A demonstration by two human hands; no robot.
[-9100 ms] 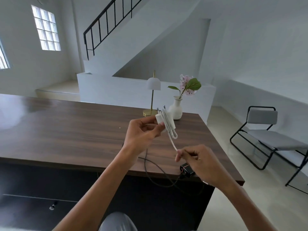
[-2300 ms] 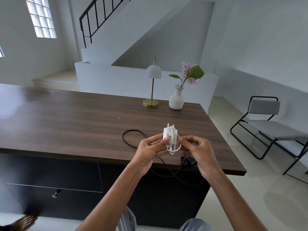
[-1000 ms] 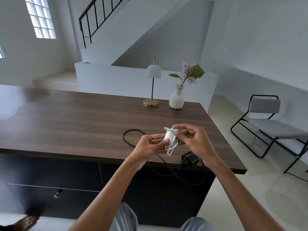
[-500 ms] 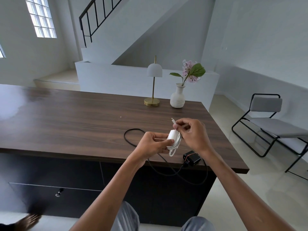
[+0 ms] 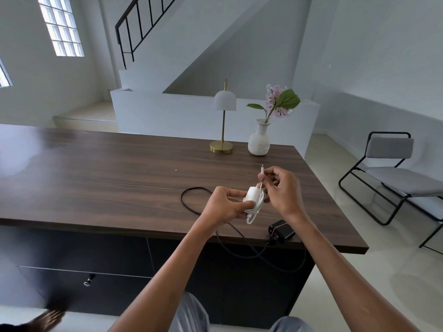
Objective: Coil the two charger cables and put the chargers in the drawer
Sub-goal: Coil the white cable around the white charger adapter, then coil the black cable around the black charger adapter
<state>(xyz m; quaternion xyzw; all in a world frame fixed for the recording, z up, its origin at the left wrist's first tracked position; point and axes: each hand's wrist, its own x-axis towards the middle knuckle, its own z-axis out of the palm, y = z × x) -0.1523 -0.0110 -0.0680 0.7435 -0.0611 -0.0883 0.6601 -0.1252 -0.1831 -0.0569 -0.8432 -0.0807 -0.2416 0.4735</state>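
Note:
My left hand (image 5: 224,206) grips the white charger (image 5: 253,195), whose white cable is wound around it with a loop hanging below. My right hand (image 5: 282,189) pinches the free end of that white cable (image 5: 262,172), plug tip pointing up. The black charger (image 5: 281,230) lies at the table's front edge by my right wrist. Its black cable (image 5: 189,193) loops on the tabletop and hangs over the front edge. The drawer (image 5: 88,280) with a small knob is in the dark cabinet front at lower left and is closed.
The dark wooden table (image 5: 107,178) carries a brass lamp (image 5: 222,121) and a white vase with a flower (image 5: 259,140) at the back right. A black-framed chair (image 5: 393,178) stands on the floor to the right. A bare foot (image 5: 45,319) shows at lower left.
My right hand has wound the last loose cable around the white charger and lifted the plug end upward. Both hands have dropped lower over the table's front part.

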